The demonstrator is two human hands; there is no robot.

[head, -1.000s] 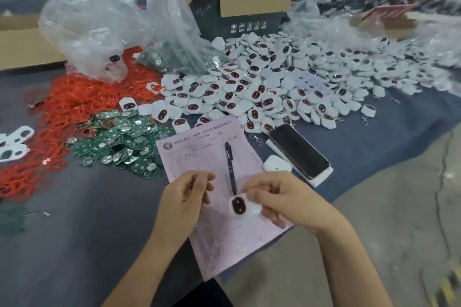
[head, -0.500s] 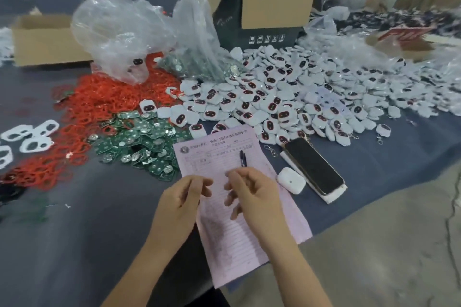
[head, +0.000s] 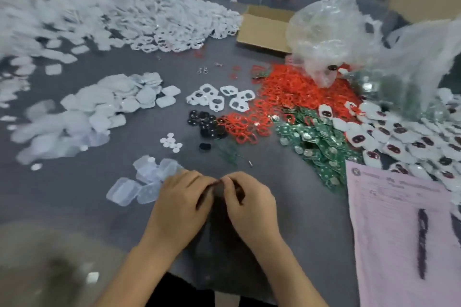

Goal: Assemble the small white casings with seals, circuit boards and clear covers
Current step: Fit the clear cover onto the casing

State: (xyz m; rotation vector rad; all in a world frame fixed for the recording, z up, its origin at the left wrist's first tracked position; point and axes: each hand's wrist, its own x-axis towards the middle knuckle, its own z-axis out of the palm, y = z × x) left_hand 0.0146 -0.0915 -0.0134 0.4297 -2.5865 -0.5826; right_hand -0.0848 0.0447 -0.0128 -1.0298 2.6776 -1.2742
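While both hands [head: 217, 197] curl together, contents unclear, the person should reach for the clear covers [head: 139, 182] nearby.

Even, soft overhead light; heavy motion blur toward left edge; wide-angle bending at borders.

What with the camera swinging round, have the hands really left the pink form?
Yes. Both the left hand and the right hand have shifted left, off the pink form.
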